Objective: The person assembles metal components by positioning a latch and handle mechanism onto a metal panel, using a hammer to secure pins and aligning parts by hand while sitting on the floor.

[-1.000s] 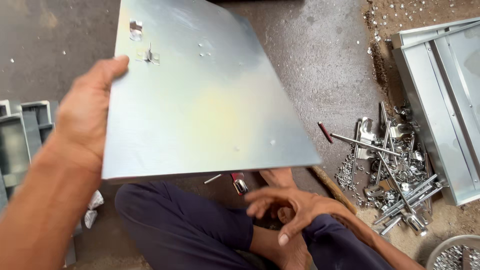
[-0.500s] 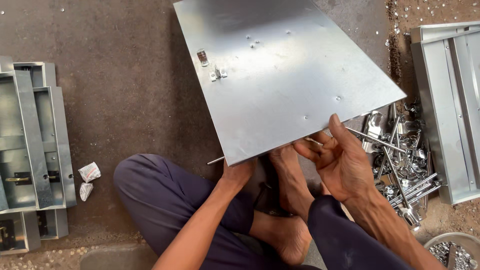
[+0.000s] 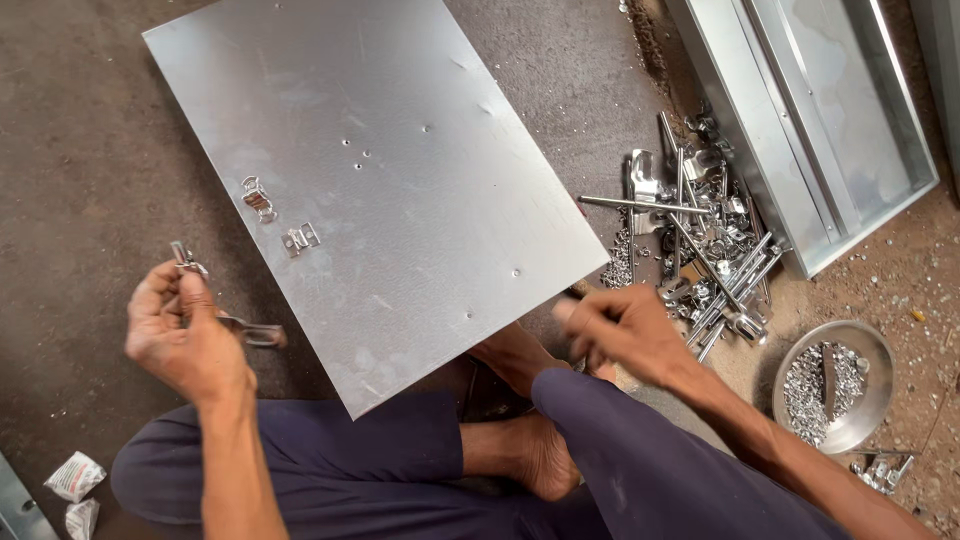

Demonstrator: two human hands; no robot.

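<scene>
From the head view, a large flat rectangular sheet of grey galvanised metal [image 3: 375,190] lies across the middle of the scene, its long axis running from the upper left down toward the lower right, its near corner over the person's crossed legs in dark blue trousers [image 3: 400,465] and its far end toward the grey concrete floor [image 3: 90,180]. Two small shiny metal latch fittings [image 3: 278,218] sit on the sheet's left half, near each other but apart. The left hand [image 3: 185,340] is raised just off the sheet's left edge, forearm coming up from the bottom of the frame, and its fingers [image 3: 160,300] are curled closed around a small bright metal clip piece [image 3: 215,300], one end of which sticks up above the thumb and the other out to the right toward the sheet. The right hand [image 3: 620,335] reaches in from the lower right, palm down, beside the sheet's lower right edge; it is motion-blurred, its fingers bent, and I cannot tell whether they hold anything. Just beyond it lies a heap of shiny steel rods, bolts and brackets [image 3: 700,250] on the floor, with a long folded grey sheet-metal tray [image 3: 800,120] behind and a round steel bowl of small screws [image 3: 835,385] to the right.
</scene>
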